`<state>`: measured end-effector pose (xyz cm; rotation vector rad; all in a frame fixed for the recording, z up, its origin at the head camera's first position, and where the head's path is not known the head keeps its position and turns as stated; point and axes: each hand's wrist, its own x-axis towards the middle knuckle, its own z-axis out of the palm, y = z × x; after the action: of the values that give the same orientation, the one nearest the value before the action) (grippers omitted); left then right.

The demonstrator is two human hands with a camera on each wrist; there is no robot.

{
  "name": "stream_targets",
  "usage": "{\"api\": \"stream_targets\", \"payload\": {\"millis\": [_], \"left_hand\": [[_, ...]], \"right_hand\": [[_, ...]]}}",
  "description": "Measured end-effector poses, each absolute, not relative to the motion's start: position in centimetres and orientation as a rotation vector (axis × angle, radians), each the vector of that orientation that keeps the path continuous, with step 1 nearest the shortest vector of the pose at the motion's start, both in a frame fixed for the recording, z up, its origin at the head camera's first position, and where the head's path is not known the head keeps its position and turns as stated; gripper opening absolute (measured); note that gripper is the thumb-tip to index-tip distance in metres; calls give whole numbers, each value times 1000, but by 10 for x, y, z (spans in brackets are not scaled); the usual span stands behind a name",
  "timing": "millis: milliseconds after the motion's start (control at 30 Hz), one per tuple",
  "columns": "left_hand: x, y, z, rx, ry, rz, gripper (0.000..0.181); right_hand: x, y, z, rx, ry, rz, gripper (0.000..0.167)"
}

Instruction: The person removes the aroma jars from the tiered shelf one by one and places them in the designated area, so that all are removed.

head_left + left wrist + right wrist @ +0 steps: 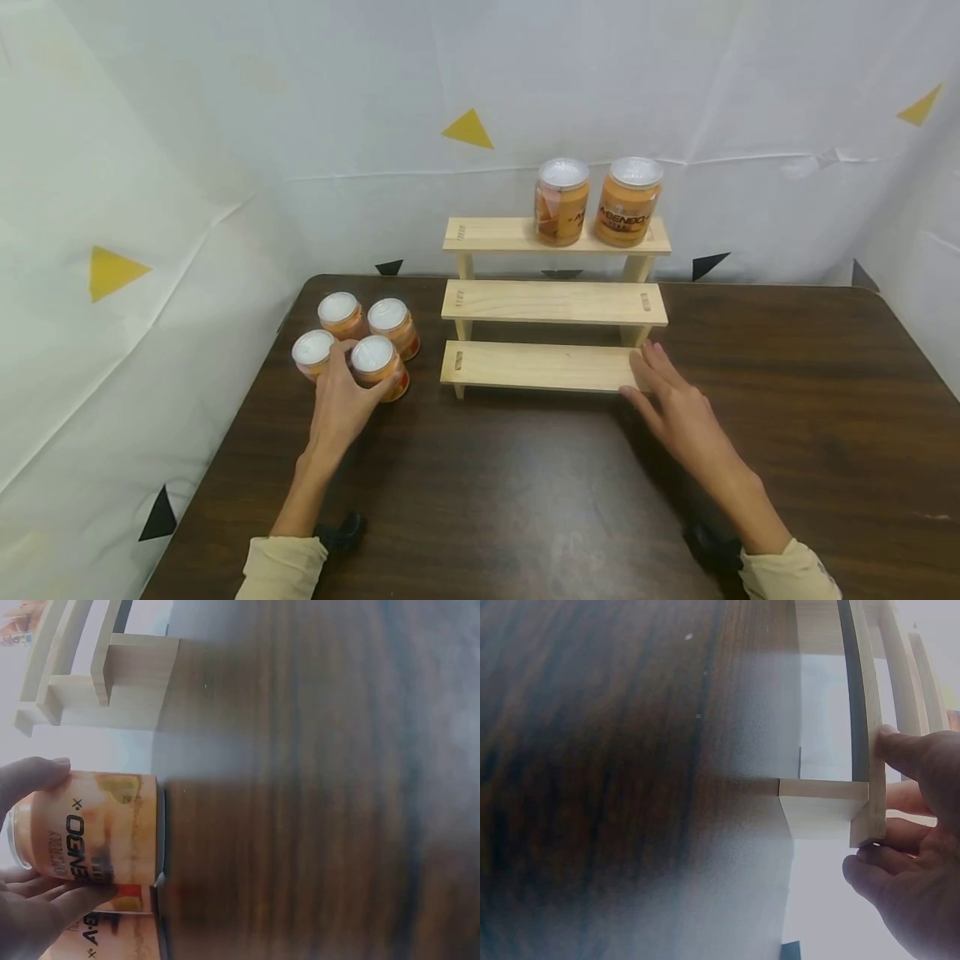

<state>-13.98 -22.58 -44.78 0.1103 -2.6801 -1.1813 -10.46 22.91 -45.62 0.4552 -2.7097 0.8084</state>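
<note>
My left hand (343,404) grips an orange can (381,379) with a pale silver lid, the front one of a cluster at the table's left. The thumb lies on one side of this can (97,825) and the fingers on the other; it stands upright on the table. Other matching cans, such as one with its lid (388,314) showing behind, stand close around it. My right hand (678,412) holds the right end of the lowest step (540,365) of a three-step wooden display stand. In the right wrist view the thumb (900,750) touches that step's front edge, fingers around its end.
Two more orange cans, one left (561,204) and one right (628,204), stand on the top step (487,235). The middle step (547,302) bears nothing. The dark wood-grain table (525,483) ends at a white sheet (360,125) hung behind and at the sides.
</note>
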Motion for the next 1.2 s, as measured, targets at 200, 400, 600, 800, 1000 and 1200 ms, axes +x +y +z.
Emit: {"api": "stream_targets", "payload": {"millis": [200,400,600,800,1000,1200], "left_hand": [[-140,-226,-448,107,-2700,-1190,79],[-140,-225,-446,94,-2721,-1200,80],[-136,-220,-430,19,-2683,-1152,83],[-139,-203,-389,-68,-2597,-1191,90],[-163,-172,-351,-269,-2564,-1296,84],[-195,-136,-324,-450,-2519,-1416,78]], "right_hand": [[-105,229,-456,458,-2707,800,64],[-106,229,-455,452,-2719,800,63],[-106,230,-455,453,-2716,803,63],[-106,231,-456,470,-2676,787,63],[-105,231,-455,473,-2669,797,61],[-105,228,-456,483,-2662,797,60]]}}
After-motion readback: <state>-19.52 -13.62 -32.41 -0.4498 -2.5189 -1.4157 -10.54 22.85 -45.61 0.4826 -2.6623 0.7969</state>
